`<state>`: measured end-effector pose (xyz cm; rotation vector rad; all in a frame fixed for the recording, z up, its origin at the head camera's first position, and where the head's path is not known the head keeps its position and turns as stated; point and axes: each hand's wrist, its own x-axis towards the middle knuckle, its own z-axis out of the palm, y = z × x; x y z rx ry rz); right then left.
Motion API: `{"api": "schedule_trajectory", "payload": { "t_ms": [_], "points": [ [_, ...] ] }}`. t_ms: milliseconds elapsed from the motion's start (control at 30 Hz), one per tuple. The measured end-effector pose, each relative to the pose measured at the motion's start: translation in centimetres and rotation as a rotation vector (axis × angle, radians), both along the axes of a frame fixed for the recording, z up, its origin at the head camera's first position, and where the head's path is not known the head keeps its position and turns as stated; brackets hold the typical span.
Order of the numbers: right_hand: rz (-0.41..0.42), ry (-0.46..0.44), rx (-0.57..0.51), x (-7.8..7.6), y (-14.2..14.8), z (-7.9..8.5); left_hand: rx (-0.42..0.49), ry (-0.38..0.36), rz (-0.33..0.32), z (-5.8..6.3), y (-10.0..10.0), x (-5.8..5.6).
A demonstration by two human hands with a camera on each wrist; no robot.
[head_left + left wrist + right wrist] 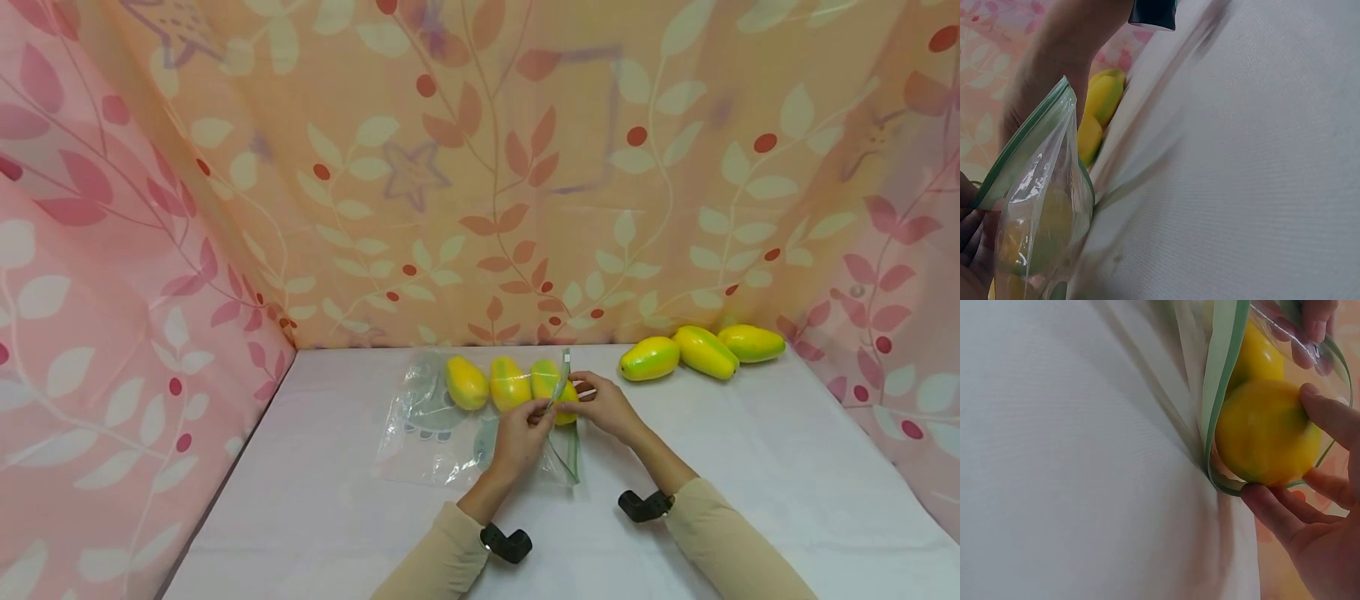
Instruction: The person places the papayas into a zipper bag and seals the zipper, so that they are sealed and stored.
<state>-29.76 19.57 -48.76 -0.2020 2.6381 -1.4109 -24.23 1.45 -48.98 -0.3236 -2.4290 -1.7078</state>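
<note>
A clear zip bag (pixel 427 433) with a green seal strip (pixel 1225 375) lies on the white tablecloth (pixel 750 467). Two yellow-green fruits (pixel 467 382) (pixel 510 383) sit inside it. A third fruit (pixel 1266 431) is at the bag's mouth, and my right hand (pixel 600 400) grips it with thumb and fingers round it. My left hand (pixel 525 421) pinches the bag's rim and holds the mouth up and apart. In the left wrist view the raised rim (pixel 1022 150) stands over a fruit seen through the plastic (pixel 1041 231).
Three more yellow-green fruits (pixel 649 358) (pixel 705 352) (pixel 752 342) lie loose at the table's back right. Leaf-patterned cloth walls (pixel 480 167) close in the back and both sides. The table's left edge (pixel 225 483) runs along the pink cloth.
</note>
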Motion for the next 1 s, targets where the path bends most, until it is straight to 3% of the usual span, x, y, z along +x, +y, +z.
{"api": "schedule_trajectory", "payload": {
  "t_ms": [333,433,700,1000],
  "points": [
    [0.028,-0.084,-0.108,0.5,-0.3,-0.1,0.001,-0.022,-0.001,0.0,0.0,0.1],
    [0.016,-0.067,-0.106,0.6,-0.6,-0.1,0.008,-0.012,-0.002,0.0,0.0,0.0],
    [-0.114,0.035,-0.109,0.3,-1.4,-0.4,-0.010,0.010,0.010,-0.3,0.0,0.1],
    [-0.055,0.041,-0.112,0.1,-1.0,-0.2,0.016,-0.017,0.018,-0.2,0.0,-0.2]
  ]
}}
